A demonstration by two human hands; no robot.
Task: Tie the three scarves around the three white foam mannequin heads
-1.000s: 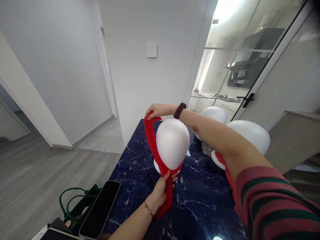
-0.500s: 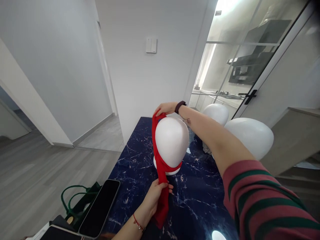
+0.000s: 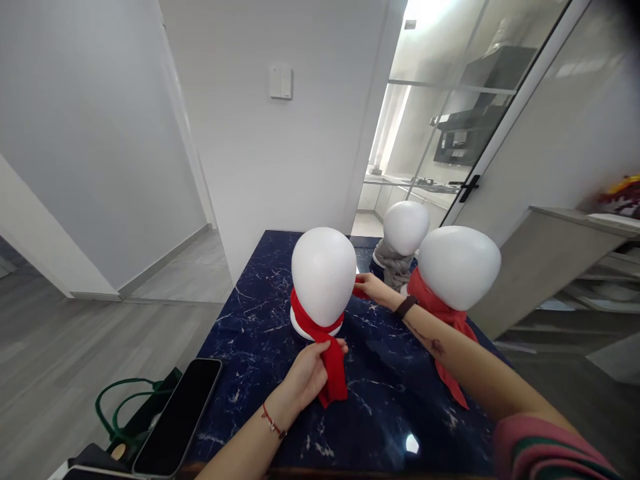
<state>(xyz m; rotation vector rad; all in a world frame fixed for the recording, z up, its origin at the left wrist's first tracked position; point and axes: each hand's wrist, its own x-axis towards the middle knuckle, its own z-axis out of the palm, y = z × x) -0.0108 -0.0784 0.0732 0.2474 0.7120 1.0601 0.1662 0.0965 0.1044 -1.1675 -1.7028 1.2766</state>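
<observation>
A white foam mannequin head (image 3: 324, 275) stands on a dark blue marble table (image 3: 390, 393). A red scarf (image 3: 327, 347) is wrapped round its neck, with one end hanging down in front. My left hand (image 3: 310, 373) is closed on that front end, just below the neck. My right hand (image 3: 369, 285) reaches in from the right and pinches the scarf's other end beside the head's right side.
Two more white heads stand to the right: a near one (image 3: 459, 265) wearing a red scarf and a far one (image 3: 406, 227) wearing a grey scarf. A black phone (image 3: 179, 417) and a green-handled bag (image 3: 125, 413) sit at the table's near left corner. A grey counter (image 3: 560, 247) lies right.
My right hand carried the scarf end from the head's upper left, over and behind it, down to its right side. The scarf now circles the neck. My left hand kept its hold.
</observation>
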